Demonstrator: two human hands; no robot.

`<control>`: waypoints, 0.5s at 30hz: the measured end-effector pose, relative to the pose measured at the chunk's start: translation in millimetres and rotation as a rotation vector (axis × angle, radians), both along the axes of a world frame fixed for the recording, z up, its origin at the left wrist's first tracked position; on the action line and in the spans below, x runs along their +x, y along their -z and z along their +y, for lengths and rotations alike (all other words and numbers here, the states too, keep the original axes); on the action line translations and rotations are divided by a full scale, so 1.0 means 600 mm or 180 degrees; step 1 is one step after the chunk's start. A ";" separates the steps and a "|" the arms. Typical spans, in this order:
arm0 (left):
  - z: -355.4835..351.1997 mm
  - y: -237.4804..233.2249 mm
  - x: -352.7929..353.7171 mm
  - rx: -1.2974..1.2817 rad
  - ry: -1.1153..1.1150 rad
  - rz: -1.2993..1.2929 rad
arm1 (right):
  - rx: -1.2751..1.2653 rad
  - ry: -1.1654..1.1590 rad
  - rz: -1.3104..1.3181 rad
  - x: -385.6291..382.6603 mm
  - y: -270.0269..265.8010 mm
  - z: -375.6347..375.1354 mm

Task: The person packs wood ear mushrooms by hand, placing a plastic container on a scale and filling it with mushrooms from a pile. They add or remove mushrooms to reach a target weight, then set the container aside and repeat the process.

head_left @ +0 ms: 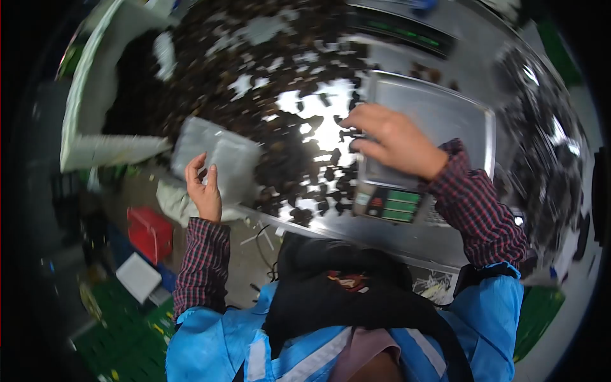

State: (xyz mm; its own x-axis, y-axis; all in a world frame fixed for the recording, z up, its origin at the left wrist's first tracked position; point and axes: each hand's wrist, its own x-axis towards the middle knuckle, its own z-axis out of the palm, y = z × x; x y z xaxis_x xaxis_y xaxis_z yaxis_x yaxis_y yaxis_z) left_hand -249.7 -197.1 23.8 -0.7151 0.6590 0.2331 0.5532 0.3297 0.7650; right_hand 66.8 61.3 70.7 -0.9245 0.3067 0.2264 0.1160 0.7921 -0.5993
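Note:
My left hand (205, 191) is at the near left side of a clear plastic tray (232, 156), its fingers bent at the tray's edge and seemingly gripping it. The tray is tilted and blurred. My right hand (391, 140) reaches left across the edge of a metal weighing pan (433, 118), thumb and fingers apart. Small dark brown pieces (328, 172), too blurred to name, lie on the shiny table by its fingertips. Some show between thumb and fingers, but none is plainly held.
A white foam box (86, 118) stands at the left by a large dark heap. A green-lit display (404, 30) is beyond the pan; a label panel (398, 205) is on its near side. Clear plastic packs (541, 146) are piled right. A red container (150, 234) sits low at left.

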 end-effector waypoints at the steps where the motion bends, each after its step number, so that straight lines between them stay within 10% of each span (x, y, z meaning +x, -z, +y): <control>1: -0.046 0.014 -0.031 -0.0017 -0.0132 0.0034 | -0.0033 -0.0297 0.0078 -0.065 0.002 -0.032; 6: -0.182 0.114 -0.126 0.0081 -0.1179 -0.0535 | 0.0888 -0.1502 0.0495 -0.350 0.085 -0.182; 10: -0.179 0.092 -0.134 0.0404 -0.0642 -0.1590 | 0.1457 -0.2594 -0.1549 -0.444 0.078 -0.218; 15: -0.185 0.093 -0.175 0.0517 -0.0385 -0.1997 | 0.1045 -0.2698 -0.1089 -0.487 0.069 -0.206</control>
State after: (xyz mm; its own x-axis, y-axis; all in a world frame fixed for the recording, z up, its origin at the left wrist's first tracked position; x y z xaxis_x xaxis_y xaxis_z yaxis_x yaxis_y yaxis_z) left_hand -354.7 -308.2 -32.0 -0.8144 0.5572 -0.1624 -0.0477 0.2146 0.9755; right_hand -225.3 -62.4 29.1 -0.8413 -0.5220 -0.1402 -0.4433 0.8149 -0.3734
